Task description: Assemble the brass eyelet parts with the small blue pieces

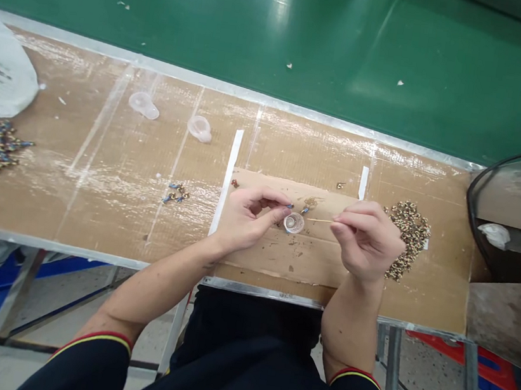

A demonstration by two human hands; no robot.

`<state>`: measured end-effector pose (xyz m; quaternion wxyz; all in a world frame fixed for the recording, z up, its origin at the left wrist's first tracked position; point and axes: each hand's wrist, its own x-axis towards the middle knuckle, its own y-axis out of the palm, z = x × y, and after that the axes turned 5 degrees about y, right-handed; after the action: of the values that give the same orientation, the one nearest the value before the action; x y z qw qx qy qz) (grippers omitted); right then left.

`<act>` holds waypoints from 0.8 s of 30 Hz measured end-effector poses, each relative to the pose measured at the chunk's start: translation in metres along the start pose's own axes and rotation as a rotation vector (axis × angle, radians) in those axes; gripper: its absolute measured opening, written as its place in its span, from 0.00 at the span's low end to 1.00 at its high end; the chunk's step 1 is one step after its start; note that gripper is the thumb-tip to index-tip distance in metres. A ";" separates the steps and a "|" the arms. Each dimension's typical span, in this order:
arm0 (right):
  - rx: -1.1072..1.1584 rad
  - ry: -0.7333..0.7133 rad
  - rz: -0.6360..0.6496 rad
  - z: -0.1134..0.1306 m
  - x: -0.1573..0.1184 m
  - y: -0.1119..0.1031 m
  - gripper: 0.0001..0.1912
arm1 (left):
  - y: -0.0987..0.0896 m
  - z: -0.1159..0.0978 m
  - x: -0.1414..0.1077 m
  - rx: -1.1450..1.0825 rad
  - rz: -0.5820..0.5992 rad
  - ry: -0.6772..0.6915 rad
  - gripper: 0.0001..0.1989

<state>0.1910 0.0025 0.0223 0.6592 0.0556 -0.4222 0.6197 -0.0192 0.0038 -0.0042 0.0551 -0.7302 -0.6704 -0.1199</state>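
Near the middle of the frame we see a sheet of matt brown cardboard point(252, 258), stained with dark spots. Around it, the tabletop point(110, 201) looks like cardboard under glossy, wrinkled clear film. We find a small cup point(294, 223) of clear, shiny plastic. At right, the heap of small parts point(408, 240) has a brassy metal look. Across the top, the green surface point(216, 23) is smooth and glossy.
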 end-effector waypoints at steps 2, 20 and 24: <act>-0.005 0.016 0.226 -0.006 -0.001 -0.005 0.02 | -0.002 -0.001 0.002 -0.039 -0.035 -0.028 0.10; 0.027 0.096 0.399 -0.010 -0.002 -0.007 0.04 | -0.006 -0.003 0.006 -0.052 -0.059 -0.030 0.12; -0.100 0.097 0.595 -0.017 -0.007 0.005 0.10 | -0.008 -0.002 0.009 -0.037 -0.073 -0.025 0.13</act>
<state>0.1958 0.0082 0.0052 0.4700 -0.1325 -0.4180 0.7661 -0.0268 0.0130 -0.0008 0.0287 -0.7075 -0.6949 -0.1251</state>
